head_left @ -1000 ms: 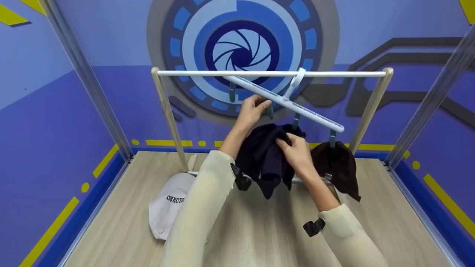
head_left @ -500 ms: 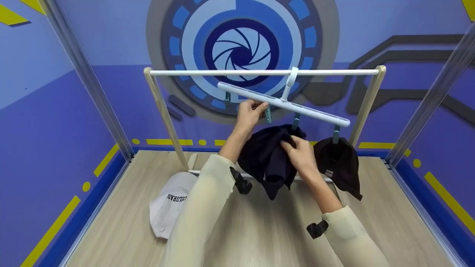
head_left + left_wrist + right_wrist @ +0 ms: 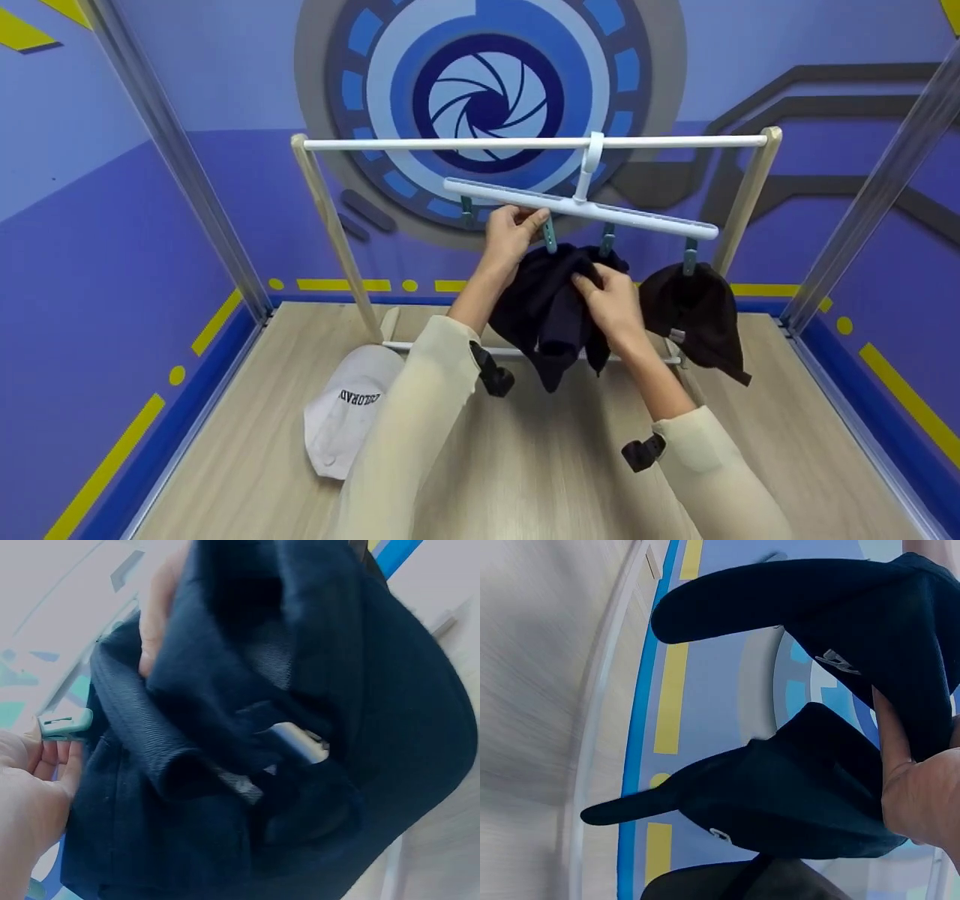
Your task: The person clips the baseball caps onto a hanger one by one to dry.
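My left hand (image 3: 504, 238) pinches a green clip (image 3: 550, 234) under a white hanger (image 3: 517, 196); the left wrist view shows thumb and fingers on that clip (image 3: 67, 724). With my right hand (image 3: 613, 300) I grip a dark navy cap (image 3: 551, 315) just below the clips. Its strap buckle (image 3: 301, 742) faces the left wrist camera. Whether the clip bites the cap is unclear. Behind it, a second dark cap (image 3: 802, 799) hangs in the right wrist view, partly hidden in the head view. A dark brown cap (image 3: 694, 315) hangs from the rightmost clip (image 3: 690, 259).
The hanger hooks over the white rod (image 3: 450, 144) of a wooden-sided rack (image 3: 330, 225). A light grey cap (image 3: 345, 427) with dark lettering lies on the wooden tabletop (image 3: 495, 465) at the left. The leftmost clip (image 3: 466, 208) carries nothing. Patterned walls surround the table.
The hanger has swung closer to level: its left end came down and its right end rose, lifting the brown cap. Both hands keep their holds.
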Demonstrator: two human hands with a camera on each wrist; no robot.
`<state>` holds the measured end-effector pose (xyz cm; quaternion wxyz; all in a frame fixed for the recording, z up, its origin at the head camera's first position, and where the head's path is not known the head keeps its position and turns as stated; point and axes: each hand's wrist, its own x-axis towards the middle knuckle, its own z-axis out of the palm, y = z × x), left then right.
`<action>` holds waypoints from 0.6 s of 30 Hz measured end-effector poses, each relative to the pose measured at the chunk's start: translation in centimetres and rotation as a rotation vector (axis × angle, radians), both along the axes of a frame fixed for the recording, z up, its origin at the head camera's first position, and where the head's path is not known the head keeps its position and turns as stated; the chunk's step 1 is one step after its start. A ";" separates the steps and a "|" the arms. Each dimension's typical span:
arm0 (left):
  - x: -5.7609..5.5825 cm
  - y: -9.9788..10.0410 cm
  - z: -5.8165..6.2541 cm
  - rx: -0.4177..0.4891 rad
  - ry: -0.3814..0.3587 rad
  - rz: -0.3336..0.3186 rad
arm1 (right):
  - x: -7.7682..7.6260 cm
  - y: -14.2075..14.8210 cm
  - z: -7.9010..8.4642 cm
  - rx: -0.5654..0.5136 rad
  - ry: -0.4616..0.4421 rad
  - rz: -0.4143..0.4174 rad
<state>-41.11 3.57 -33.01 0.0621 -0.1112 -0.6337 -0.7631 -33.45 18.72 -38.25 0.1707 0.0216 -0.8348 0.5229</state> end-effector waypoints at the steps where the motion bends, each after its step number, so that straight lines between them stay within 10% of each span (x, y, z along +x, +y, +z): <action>1: 0.0 0.1 0.0 -0.007 0.005 0.003 | -0.1 0.0 0.1 0.004 0.009 -0.001; 18: 0.6 0.2 -0.3 -0.106 0.023 0.013 | -0.5 0.3 0.3 0.009 0.059 0.050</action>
